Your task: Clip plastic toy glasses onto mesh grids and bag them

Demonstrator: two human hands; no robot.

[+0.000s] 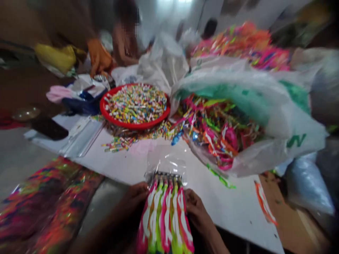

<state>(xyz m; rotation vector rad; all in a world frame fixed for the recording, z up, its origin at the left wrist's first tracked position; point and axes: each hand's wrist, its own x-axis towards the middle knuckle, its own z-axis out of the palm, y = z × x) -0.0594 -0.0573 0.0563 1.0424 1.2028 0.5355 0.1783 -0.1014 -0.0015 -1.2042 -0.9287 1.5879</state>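
Nearby, a large white plastic sack with green print (pixel 265 116) lies on its side on the white tabletop (pixel 238 208), spilling neon strips; only a green "N" is readable. Left of it sits a round red plastic tray (pixel 103 106) heaped with small colourful pieces. At the near edge, a row of pink, green and orange white-striped strips (pixel 165 218) meets a clear plastic sleeve (pixel 166 162), its lower ends cut off. The left hand (pixel 135 197) and right hand (pixel 196 208) grip its sides; blur hides the fingers
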